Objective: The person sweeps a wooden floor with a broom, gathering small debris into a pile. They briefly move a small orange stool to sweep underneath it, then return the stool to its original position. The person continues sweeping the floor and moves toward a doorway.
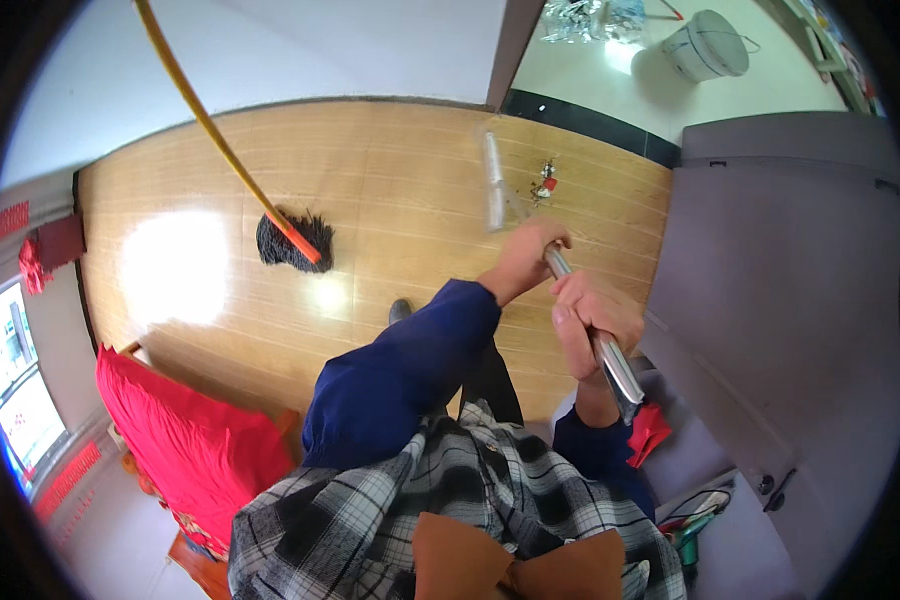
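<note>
Both my hands are wrapped round the silver pole of a floor squeegee (621, 376), which runs from beside my right hip out over the floor. My left hand (528, 258) grips it further along, and my right hand (602, 316) closes round it nearer my body. The pale, narrow squeegee head (494, 185) is blurred and stands close to the floor. Just to the right of that head lies a small pile of sweepings (543, 184) with red and white bits in it, apart from the blade.
A black string mop (295, 240) with a yellow handle leans on the wall at the left. A grey door (780, 250) stands at the right, beside a dark threshold (590, 125). Beyond it is a white bucket (707, 47). Red cloth (195, 425) covers furniture at the lower left.
</note>
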`<state>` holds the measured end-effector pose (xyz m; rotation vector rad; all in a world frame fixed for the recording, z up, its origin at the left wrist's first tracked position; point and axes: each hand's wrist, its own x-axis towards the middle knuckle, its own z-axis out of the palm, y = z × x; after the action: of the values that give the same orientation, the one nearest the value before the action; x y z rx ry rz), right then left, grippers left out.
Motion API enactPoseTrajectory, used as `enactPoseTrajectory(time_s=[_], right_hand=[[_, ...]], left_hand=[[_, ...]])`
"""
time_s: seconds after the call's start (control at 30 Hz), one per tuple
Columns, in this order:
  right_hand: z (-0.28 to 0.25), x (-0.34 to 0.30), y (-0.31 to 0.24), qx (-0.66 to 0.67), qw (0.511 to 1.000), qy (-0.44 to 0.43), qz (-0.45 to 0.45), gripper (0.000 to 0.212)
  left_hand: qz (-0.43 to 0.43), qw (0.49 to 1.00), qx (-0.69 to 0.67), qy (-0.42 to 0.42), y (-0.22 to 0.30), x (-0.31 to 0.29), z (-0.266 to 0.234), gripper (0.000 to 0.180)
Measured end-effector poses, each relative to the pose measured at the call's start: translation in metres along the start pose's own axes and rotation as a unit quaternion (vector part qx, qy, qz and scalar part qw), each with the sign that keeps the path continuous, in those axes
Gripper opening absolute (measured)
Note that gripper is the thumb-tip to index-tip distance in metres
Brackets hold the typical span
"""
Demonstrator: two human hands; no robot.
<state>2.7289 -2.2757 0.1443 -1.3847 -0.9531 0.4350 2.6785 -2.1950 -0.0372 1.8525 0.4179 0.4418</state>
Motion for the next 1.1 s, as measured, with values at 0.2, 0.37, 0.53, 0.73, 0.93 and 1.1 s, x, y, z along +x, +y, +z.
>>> enactPoseTrajectory(time_s=[0.2, 0.37, 0.53, 0.73, 0.93, 1.1], right_hand=[[-0.012, -0.019, 0.099, 0.081, 0.983, 0.089, 0.135, 0.023], [-0.035, -0.018, 0.108, 0.005, 0.985, 0.123, 0.123, 0.026], [-0.055, 0.013, 0.067, -0.101, 0.986, 0.129, -0.002, 0.025], [-0.032, 0.0, 0.049, -0.204, 0.948, 0.231, 0.074, 0.023], [-0.001, -0.016, 0.059, -0.403, 0.876, 0.256, 0.061, 0.014], [0.012, -0.068, 0.144, -0.346, 0.815, 0.377, 0.272, 0.018]], left_hand=[[-0.061, 0.979, 0.173, -0.086, -0.091, -0.005, -0.016, 0.019], [-0.068, 0.978, 0.115, -0.161, -0.091, 0.032, 0.02, 0.019], [-0.039, 0.988, -0.033, -0.144, -0.038, 0.068, 0.042, 0.024], [-0.047, 0.871, -0.198, -0.447, 0.045, 0.088, 0.004, 0.065], [0.081, 0.783, -0.305, -0.536, 0.164, 0.124, -0.096, 0.063], [-0.135, 0.8, -0.337, -0.477, 0.076, 0.094, -0.046, 0.021]])
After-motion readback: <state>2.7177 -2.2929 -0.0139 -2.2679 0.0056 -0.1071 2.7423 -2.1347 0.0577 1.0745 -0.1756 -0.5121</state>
